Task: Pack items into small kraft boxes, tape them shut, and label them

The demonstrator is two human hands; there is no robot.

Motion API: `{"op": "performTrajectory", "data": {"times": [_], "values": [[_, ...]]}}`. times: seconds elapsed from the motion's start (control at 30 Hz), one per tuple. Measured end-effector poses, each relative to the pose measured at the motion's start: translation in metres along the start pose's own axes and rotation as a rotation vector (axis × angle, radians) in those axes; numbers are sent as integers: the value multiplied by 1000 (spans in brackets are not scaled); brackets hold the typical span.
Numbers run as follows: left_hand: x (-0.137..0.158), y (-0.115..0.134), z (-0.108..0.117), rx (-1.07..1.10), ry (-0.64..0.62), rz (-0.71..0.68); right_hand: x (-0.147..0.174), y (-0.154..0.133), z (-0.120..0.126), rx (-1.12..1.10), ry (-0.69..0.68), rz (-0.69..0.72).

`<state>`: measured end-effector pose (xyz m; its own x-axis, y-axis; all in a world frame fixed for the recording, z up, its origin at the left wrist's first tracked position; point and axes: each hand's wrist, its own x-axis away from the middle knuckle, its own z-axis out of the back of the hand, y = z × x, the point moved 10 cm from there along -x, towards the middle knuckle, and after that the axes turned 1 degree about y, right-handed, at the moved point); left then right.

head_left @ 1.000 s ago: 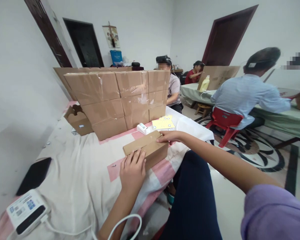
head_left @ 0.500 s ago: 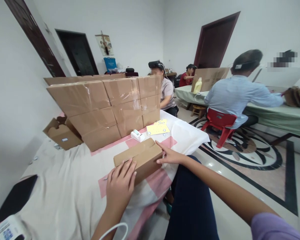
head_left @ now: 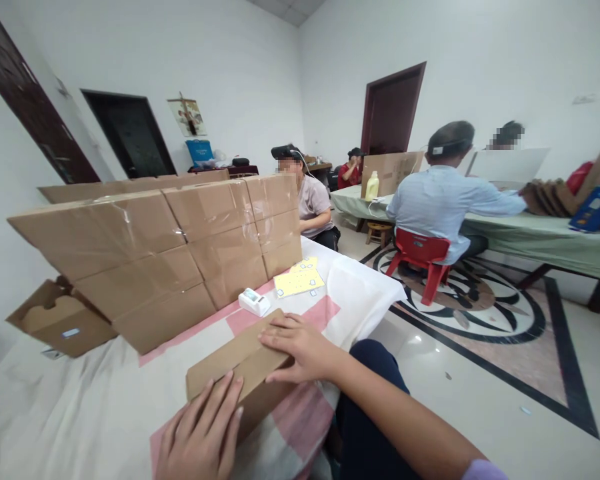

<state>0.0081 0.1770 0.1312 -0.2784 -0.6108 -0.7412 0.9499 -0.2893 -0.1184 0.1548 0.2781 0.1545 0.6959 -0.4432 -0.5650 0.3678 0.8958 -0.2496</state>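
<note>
A small brown cardboard box [head_left: 245, 357] lies on the cloth-covered table right in front of me, its top flaps folded down with a seam along the lid. My left hand [head_left: 203, 427] rests on the near left part of the lid, fingers stretched out and lying flat. On the right end of the same lid is my right hand [head_left: 300, 347], fingers laid across the top and thumb by the near edge. Just behind the box stands a small white device [head_left: 254, 302] with a little screen. Beside it are yellow sticker sheets [head_left: 299, 281].
Taped cardboard boxes [head_left: 180, 247] form a stacked wall at the back left. An open carton [head_left: 63, 320] stands left of it. A person [head_left: 316, 203] sits beyond the stack. At a green-covered table, another person [head_left: 435, 193] sits on a red chair [head_left: 423, 250].
My right hand has moved from the box's right end onto its lid, fingers now laid flat. My left hand stays on the lid. The view has shifted, so the stack appears lower and further left.
</note>
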Motion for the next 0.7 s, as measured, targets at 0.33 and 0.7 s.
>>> {"op": "performTrajectory", "data": {"times": [0.33,0.7], "values": [[-1,1,2,-15,4,20,6,4,0,23,29,-47],[-2,1,3,-14,13,-1,8,4,-6,49,23,36]]}}
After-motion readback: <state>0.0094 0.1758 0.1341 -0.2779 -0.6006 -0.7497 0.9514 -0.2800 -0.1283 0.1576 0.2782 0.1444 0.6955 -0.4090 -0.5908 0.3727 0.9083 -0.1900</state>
